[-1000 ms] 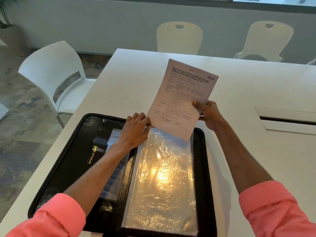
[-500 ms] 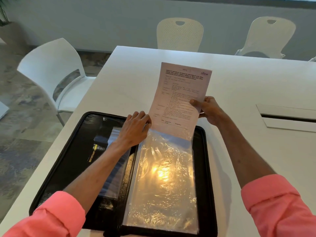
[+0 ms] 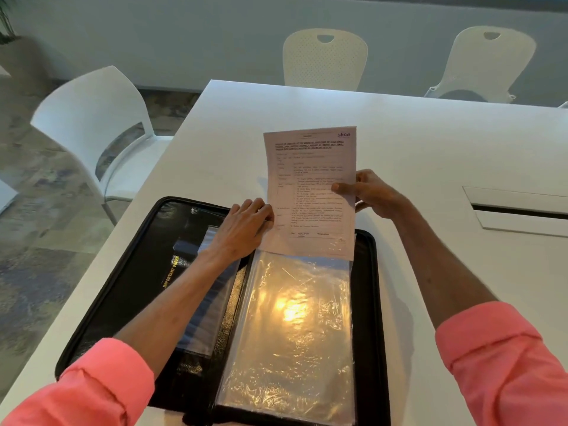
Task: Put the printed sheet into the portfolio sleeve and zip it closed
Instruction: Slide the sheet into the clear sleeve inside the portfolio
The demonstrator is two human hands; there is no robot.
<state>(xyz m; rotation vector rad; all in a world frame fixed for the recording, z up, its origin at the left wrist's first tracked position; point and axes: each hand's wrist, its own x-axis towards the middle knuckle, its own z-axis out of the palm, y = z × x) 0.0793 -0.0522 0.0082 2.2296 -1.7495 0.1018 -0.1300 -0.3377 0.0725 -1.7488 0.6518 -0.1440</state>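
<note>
- Your right hand (image 3: 373, 193) pinches the printed sheet (image 3: 310, 192) at its right edge, thumb across the printed face and the other fingers behind the paper.
- The sheet stands nearly upright over the far end of the portfolio (image 3: 132, 272), printed side towards you, with a small logo in its top right corner.
- The sheet's bottom edge sits at the top opening of the clear plastic sleeve (image 3: 295, 327); you cannot tell whether the edge has gone inside or lies just on top.
- Your left hand (image 3: 242, 227) rests palm down at the sleeve's top left corner, fingers together and curled against the sheet's lower left edge; whether it grips the plastic is not clear.
- The sleeve lies flat on the right half of the open portfolio, crinkled, with a bright glare from a light in its middle.
- The portfolio lies open and flat on the white table (image 3: 430, 142), black, its left inner cover bearing gold lettering and a smaller clear pocket (image 3: 204, 309) partly under your left forearm.
- Both sleeves of your top (image 3: 504, 364) are pink and pushed up the forearms.
- A white chair (image 3: 98, 130) stands left of the table, and two more chairs (image 3: 325, 56) stand at the far side.
</note>
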